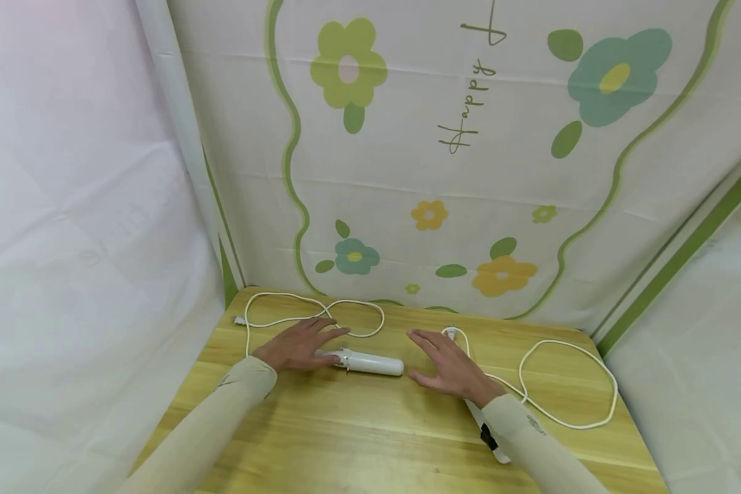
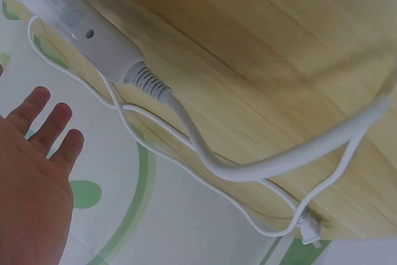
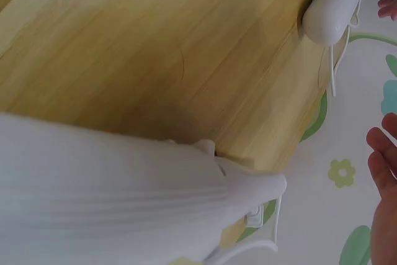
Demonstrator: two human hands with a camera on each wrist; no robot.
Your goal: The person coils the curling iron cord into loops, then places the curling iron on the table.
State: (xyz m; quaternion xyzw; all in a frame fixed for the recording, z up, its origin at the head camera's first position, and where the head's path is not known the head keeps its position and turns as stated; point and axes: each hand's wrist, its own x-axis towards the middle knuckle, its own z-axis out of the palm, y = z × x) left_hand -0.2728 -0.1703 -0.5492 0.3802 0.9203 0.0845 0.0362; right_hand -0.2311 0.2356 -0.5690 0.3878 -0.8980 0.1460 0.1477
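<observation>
A white corded appliance [image 1: 373, 363], shaped like a curling iron, lies on the table in front of me. My left hand [image 1: 302, 345] is spread over its handle end, fingers extended. In the left wrist view, that handle [image 2: 87, 29] shows a small button and a ribbed cord sleeve, with the left fingers apart from it. To the right, my right hand [image 1: 447, 363] hovers with fingers extended and nothing in its grasp. A second white appliance [image 1: 500, 454] with a black part lies beneath the right wrist, partly hidden by the sleeve; it looms large in the right wrist view [image 3: 111, 190].
The left cord [image 1: 284, 295] loops along the table's back edge to a plug [image 1: 239, 320]. Another cord [image 1: 614, 384] coils at the right, with a plug [image 1: 451, 332] behind the right hand. Flower-printed cloth [image 1: 395, 158] walls the wooden table [image 1: 346, 432] at the back.
</observation>
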